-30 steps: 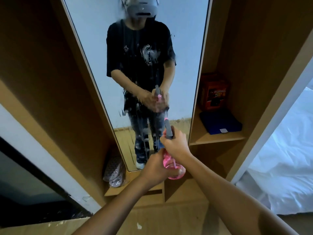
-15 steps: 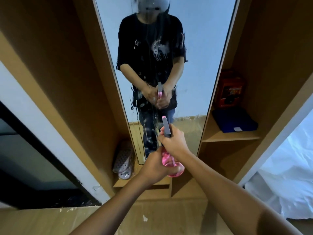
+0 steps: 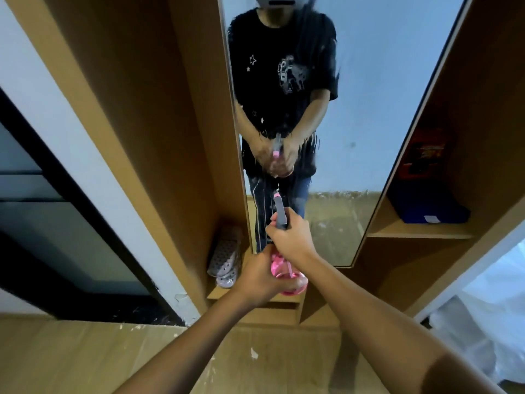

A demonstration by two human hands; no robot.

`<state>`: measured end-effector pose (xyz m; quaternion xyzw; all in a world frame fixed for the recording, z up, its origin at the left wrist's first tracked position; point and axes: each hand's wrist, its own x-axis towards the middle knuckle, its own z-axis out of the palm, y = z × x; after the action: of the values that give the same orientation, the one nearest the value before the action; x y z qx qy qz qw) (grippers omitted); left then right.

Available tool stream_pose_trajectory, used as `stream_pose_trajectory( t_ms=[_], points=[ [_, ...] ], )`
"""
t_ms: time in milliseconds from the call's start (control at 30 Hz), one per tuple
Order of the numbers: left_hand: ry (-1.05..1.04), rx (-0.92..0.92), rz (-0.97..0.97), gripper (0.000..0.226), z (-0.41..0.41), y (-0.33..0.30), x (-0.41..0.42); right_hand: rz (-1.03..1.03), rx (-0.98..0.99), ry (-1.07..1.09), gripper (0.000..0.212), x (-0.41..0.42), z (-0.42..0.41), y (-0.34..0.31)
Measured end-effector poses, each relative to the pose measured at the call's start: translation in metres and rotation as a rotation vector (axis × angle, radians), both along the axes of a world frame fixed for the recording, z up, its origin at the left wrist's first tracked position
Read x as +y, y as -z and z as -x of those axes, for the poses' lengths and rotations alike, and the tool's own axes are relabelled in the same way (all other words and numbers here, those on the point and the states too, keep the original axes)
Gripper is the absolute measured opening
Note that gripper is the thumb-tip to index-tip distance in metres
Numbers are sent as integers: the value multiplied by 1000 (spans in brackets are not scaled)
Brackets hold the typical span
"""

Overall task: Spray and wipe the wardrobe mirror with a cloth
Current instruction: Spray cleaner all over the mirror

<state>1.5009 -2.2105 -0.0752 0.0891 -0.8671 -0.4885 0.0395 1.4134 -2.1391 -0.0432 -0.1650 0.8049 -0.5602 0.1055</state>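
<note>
While aimed at mirror [image 3: 369,123] | spray bottle [image 3: 287,277] clasped by left grip [image 3: 261,275] below, right grip [image 3: 291,237] above

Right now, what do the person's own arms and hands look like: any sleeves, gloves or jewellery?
Both forearms are bare. The left hand and right hand wear no gloves, and no rings or watch show. The mirror reflects short black T-shirt sleeves.

My spray bottle [image 3: 287,275] is clear, glossy pink plastic with a matt grey head. The mirror [image 3: 369,109] glass looks wet and streaked; the wardrobe [image 3: 159,109] is smooth matt wood.
</note>
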Motion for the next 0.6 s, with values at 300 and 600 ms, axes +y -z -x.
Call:
stream_pose_trajectory(
  t_ms=[300,600],
  points=[
    [-31,-13,-28,58,-16,6,-19,-42,-13,-24,18,-24,-12,10],
    [-2,-68,-64,58,-26,20,-23,-95,-96,-11,10,-26,-22,25]
  ],
)
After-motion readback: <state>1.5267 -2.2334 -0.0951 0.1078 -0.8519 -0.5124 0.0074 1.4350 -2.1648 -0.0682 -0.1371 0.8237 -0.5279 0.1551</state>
